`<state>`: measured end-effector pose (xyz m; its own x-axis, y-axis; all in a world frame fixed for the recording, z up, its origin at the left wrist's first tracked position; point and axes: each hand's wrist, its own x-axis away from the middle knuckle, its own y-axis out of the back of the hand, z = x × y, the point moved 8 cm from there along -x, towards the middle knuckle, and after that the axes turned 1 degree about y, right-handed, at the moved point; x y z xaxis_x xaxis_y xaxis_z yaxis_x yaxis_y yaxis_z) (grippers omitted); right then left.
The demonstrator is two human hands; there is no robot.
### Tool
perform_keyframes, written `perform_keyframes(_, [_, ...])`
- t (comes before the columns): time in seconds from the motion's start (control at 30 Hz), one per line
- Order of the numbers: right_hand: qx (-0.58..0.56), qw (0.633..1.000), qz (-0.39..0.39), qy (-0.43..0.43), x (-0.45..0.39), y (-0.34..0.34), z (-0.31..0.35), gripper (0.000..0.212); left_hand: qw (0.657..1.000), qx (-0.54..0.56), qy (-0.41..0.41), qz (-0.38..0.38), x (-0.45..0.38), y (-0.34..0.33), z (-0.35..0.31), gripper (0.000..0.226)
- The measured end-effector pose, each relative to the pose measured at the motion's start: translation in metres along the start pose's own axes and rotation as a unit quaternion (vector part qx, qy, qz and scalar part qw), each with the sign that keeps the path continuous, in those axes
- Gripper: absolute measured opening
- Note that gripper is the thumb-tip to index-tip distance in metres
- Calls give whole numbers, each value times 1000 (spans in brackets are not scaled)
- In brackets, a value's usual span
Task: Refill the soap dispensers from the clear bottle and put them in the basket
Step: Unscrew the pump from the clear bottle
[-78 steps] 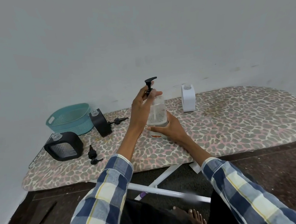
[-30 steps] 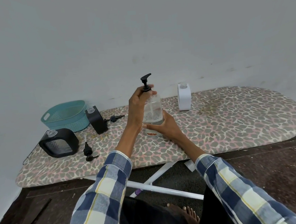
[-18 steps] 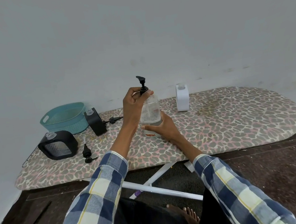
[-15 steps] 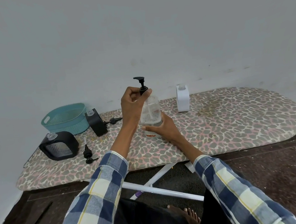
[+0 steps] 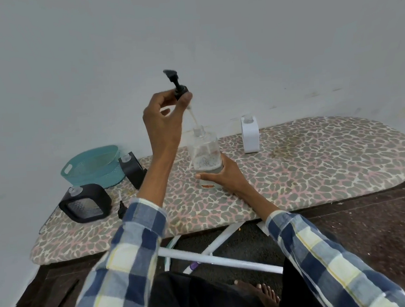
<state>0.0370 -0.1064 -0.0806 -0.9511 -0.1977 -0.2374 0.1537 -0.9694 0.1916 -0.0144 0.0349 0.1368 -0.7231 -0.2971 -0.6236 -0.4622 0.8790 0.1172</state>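
Observation:
The clear bottle (image 5: 205, 156) stands on the leopard-print ironing board (image 5: 305, 170), and my right hand (image 5: 224, 175) grips its lower body. My left hand (image 5: 164, 115) pinches the black pump head (image 5: 176, 85), lifted above the bottle's neck with its clear tube slanting down into the opening. Two black soap dispensers sit at the left, one (image 5: 86, 204) lying near the front and one (image 5: 132, 169) beside the teal basket (image 5: 92, 167). A white dispenser (image 5: 250, 135) stands by the wall.
A loose black pump (image 5: 122, 210) lies on the board between the front black dispenser and my left sleeve. The board's white legs (image 5: 218, 260) cross the dark floor below. A bare foot (image 5: 261, 293) shows near my knees.
My left hand has unscrewed the pump and raised it up and left, drawing its tube most of the way out of the clear bottle. My right hand keeps hold of the bottle.

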Motion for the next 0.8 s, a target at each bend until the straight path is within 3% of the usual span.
perform_keyframes(0.37, [-19,1000,8,-5,2,0,-2,83,975,127,98,-152,-15,41,32,32])
perform_keyframes(0.8, [-14,1000,5,7,2,1,0,83,969,109,38,-219,-24,81,11,43])
